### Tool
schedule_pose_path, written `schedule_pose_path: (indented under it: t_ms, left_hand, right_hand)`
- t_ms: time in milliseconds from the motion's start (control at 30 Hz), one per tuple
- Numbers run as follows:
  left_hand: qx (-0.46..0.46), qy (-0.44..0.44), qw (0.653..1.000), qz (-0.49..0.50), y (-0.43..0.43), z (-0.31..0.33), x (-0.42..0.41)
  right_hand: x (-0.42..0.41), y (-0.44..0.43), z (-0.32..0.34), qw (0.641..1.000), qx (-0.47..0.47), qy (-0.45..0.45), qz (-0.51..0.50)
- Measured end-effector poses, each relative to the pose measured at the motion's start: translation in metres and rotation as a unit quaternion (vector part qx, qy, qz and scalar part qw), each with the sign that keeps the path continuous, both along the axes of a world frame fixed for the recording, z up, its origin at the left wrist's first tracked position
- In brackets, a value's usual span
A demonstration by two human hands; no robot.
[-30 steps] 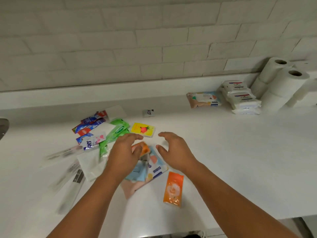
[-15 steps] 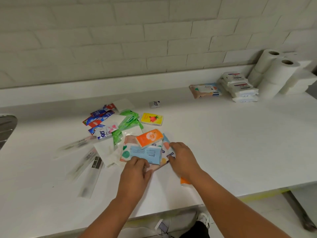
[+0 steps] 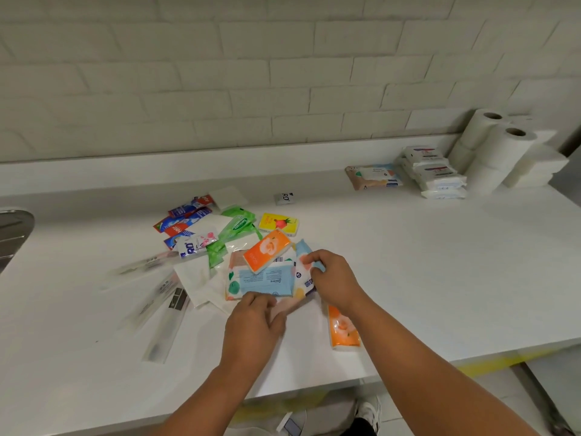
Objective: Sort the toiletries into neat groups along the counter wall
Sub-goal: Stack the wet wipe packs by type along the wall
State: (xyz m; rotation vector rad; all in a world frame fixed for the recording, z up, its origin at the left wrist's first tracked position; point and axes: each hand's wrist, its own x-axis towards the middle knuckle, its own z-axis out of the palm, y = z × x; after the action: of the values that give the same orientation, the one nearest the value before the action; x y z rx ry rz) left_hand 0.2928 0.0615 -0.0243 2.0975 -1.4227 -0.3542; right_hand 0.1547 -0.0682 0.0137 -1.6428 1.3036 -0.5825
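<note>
A wet-wipes pack (image 3: 267,280) with a blue label lies flat in the middle of the white counter (image 3: 424,262). My left hand (image 3: 253,325) grips its near edge, and my right hand (image 3: 333,280) grips its right end. An orange tissue pack (image 3: 267,250) lies across the top of it. A second orange tissue pack (image 3: 343,328) lies under my right forearm. Behind are a yellow pack (image 3: 278,222), green sachets (image 3: 237,228) and blue-red sachets (image 3: 185,217). Clear-wrapped toothbrushes (image 3: 163,309) lie to the left.
Along the wall at the right stand toilet rolls (image 3: 500,146), a stack of white wipes packs (image 3: 435,173) and a beige wipes pack (image 3: 374,176). A small white sachet (image 3: 284,197) lies alone near the wall. A metal sink edge (image 3: 14,234) is at far left.
Both hands came down from hovering over the pile and took hold of the wipes pack at its near edge and right end. The orange pack on top came into view.
</note>
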Motion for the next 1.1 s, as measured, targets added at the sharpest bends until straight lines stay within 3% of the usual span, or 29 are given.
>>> schedule_pose_path:
  t_ms: [167, 367, 533, 667, 900, 1100]
  left_hand:
    - [0.002, 0.049, 0.998, 0.034, -0.007, 0.005, -0.010]
    - [0.041, 0.080, 0.996, 0.018, -0.030, 0.010, -0.033]
    - [0.064, 0.185, 0.981, 0.004, -0.059, 0.013, -0.052]
    - [0.056, 0.211, 0.975, 0.039, -0.088, 0.024, -0.063]
    - [0.006, 0.392, 0.915, 0.090, -0.156, 0.020, -0.071]
    - [-0.029, 0.450, 0.887, 0.099, -0.215, 0.020, -0.089]
  right_hand:
    - [-0.006, -0.007, 0.018, 0.998, -0.016, -0.051, -0.023]
    - [-0.032, -0.023, 0.034, 0.996, -0.061, -0.053, -0.036]
    - [-0.056, -0.041, 0.039, 0.993, -0.085, -0.049, -0.059]
    - [-0.072, -0.057, 0.041, 0.991, -0.069, -0.088, -0.077]
    - [-0.099, -0.103, 0.039, 0.979, -0.012, -0.173, -0.109]
    - [-0.126, -0.163, 0.028, 0.972, 0.015, -0.196, -0.131]
